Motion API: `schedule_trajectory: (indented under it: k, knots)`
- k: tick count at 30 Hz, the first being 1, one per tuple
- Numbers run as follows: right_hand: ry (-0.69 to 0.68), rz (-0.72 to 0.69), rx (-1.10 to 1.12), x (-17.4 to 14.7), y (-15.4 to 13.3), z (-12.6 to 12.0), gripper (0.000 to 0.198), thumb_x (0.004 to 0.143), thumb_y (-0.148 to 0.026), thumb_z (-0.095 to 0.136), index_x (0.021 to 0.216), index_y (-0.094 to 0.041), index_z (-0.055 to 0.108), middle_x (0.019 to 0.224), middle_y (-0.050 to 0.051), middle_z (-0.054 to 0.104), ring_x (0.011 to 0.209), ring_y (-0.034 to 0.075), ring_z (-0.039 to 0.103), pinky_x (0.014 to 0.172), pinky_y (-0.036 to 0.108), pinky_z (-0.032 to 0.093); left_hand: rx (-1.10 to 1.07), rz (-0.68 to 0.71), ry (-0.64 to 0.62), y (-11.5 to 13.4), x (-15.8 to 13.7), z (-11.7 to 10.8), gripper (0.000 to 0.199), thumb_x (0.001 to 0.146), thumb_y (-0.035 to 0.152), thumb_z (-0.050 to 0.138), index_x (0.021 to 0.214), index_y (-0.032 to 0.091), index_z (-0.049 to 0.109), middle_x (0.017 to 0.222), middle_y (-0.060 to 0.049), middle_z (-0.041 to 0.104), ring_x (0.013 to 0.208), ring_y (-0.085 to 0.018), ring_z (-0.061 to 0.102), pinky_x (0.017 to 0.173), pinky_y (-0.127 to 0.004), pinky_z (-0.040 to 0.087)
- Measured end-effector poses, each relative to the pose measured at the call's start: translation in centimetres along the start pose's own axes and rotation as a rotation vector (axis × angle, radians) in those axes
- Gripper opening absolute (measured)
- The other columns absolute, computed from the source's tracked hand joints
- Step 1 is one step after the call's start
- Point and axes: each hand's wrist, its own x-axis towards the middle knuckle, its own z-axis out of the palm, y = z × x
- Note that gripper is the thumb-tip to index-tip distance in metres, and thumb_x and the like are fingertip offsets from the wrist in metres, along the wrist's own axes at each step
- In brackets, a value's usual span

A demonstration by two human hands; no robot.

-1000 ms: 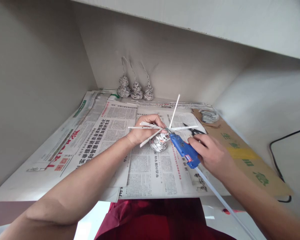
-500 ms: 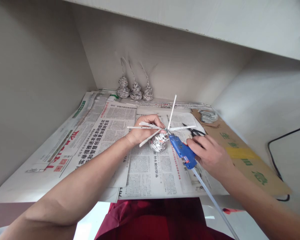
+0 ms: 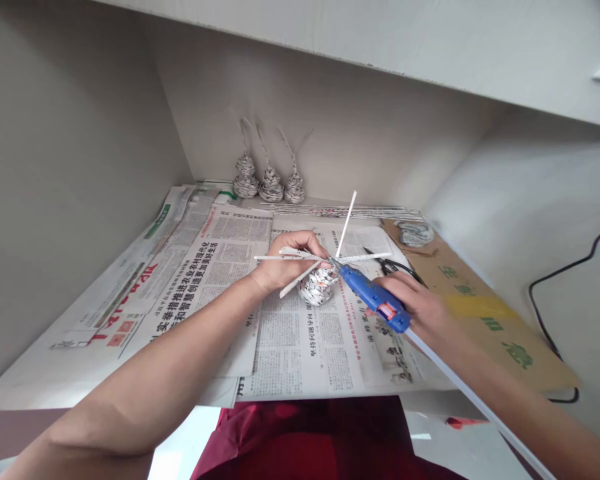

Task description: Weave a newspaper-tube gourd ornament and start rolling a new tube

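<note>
My left hand (image 3: 293, 259) is closed around the top of a woven newspaper gourd (image 3: 316, 288), whose rounded body hangs below the fingers. Several rolled paper strips stick out from its top, one (image 3: 347, 223) pointing up and away, others to the left and right. In my right hand (image 3: 415, 303) is a blue glue gun (image 3: 373, 293), gripped by its handle. Its nozzle meets the top of the gourd where the strips come together. A long white glue stick (image 3: 473, 397) trails from the gun's back end. The handle and trigger are hidden by the fingers.
Three finished-looking paper gourds (image 3: 271, 185) stand at the back wall. Long paper rolls (image 3: 345, 212) lie along the rear. Black-handled scissors (image 3: 393, 265) rest beyond my right hand, near a grey bundle (image 3: 416, 234) on cardboard (image 3: 467, 280). Newspapers (image 3: 180, 293) cover the table; a black cable (image 3: 537, 283) runs at right.
The glue gun has rolled and swung so its back end points further right, and my right hand has dropped slightly with it. My left hand and the gourd stay nearly in place.
</note>
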Motion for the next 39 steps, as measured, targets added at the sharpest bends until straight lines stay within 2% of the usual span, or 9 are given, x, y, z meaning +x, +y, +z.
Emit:
schedule_trajectory:
  k: [5, 10, 14, 23, 30, 39]
  knots:
    - [0.025, 0.123, 0.188, 0.6, -0.1, 0.7, 0.02, 0.084, -0.041, 0.068, 0.088, -0.025, 0.059, 0.08, 0.0, 0.055, 0.07, 0.016, 0.055, 0.063, 0.029, 0.044, -0.013, -0.009, 0.001, 0.0, 0.0, 0.0, 0.027, 0.06, 0.022, 0.086, 0.068, 0.013, 0.062, 0.08, -0.007, 0.073, 0.073, -0.016, 0.069, 0.068, -0.029, 0.056]
    - [0.091, 0.112, 0.292, 0.4, 0.2, 1.3, 0.029, 0.082, -0.05, 0.066, 0.075, -0.024, 0.054, 0.068, -0.002, 0.048, 0.061, 0.015, 0.049, 0.056, 0.029, 0.04, -0.009, -0.001, 0.006, 0.2, -0.1, 0.1, 0.027, 0.061, 0.022, 0.086, 0.067, 0.013, 0.061, 0.079, -0.008, 0.073, 0.074, -0.017, 0.07, 0.068, -0.03, 0.056]
    - [0.108, 0.158, 0.362, 0.1, 0.1, 1.4, 0.03, 0.084, -0.048, 0.063, 0.072, -0.024, 0.049, 0.063, -0.004, 0.043, 0.055, 0.014, 0.044, 0.048, 0.027, 0.037, 0.005, -0.01, 0.007, 0.3, -0.2, 0.1, 0.027, 0.061, 0.022, 0.086, 0.067, 0.013, 0.062, 0.079, -0.007, 0.072, 0.074, -0.017, 0.069, 0.067, -0.029, 0.056]
    - [0.103, 0.138, 0.251, 0.1, 0.0, 1.2, 0.034, 0.086, -0.049, 0.059, 0.069, -0.024, 0.044, 0.06, -0.004, 0.042, 0.053, 0.014, 0.045, 0.044, 0.026, 0.036, 0.031, -0.011, 0.018, 0.5, -0.1, 0.2, 0.027, 0.06, 0.025, 0.086, 0.066, 0.014, 0.062, 0.077, -0.006, 0.072, 0.073, -0.016, 0.068, 0.067, -0.029, 0.055]
    - [0.074, 0.171, 0.191, 0.1, 0.0, 0.8, 0.036, 0.086, -0.051, 0.059, 0.07, -0.024, 0.043, 0.064, -0.003, 0.046, 0.056, 0.015, 0.047, 0.049, 0.028, 0.038, 0.02, -0.01, 0.005, 0.4, -0.1, 0.1, 0.027, 0.06, 0.024, 0.086, 0.067, 0.014, 0.061, 0.079, -0.007, 0.072, 0.074, -0.017, 0.069, 0.069, -0.03, 0.056]
    - [0.042, 0.129, 0.09, 0.0, -0.5, -0.1, 0.025, 0.087, -0.046, 0.061, 0.077, -0.025, 0.05, 0.07, -0.001, 0.053, 0.06, 0.017, 0.054, 0.053, 0.029, 0.043, 0.016, -0.012, 0.005, 0.4, -0.1, 0.2, 0.027, 0.06, 0.024, 0.086, 0.066, 0.014, 0.061, 0.079, -0.007, 0.072, 0.074, -0.017, 0.069, 0.069, -0.03, 0.056]
